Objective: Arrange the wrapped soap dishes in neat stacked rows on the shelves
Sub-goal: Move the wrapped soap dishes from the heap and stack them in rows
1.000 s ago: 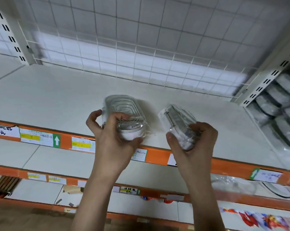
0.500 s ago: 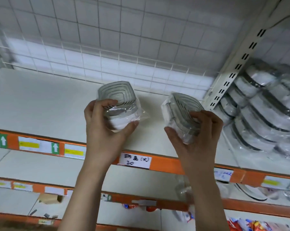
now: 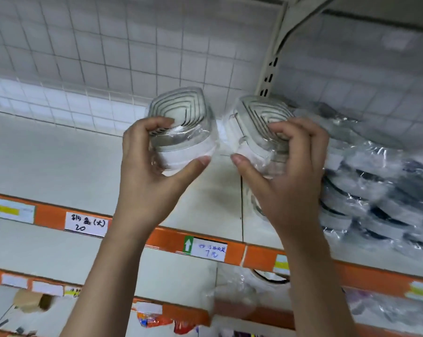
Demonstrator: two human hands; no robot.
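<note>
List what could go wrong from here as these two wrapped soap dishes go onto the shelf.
1. The pile of wrapped dishes at right leans unevenly; adding to it could set it sliding.
2. The left hand and right hand each grip slick wrap; the left dish or right dish might slip.

Stacked soap dishes (image 3: 385, 198) blurred, edge-cropped

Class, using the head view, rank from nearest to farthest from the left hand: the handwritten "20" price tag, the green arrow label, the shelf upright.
From the left hand:
1. "20" price tag, below-left on the orange rail.
2. Green arrow label, below-right on the rail.
3. Shelf upright, upper right.
</note>
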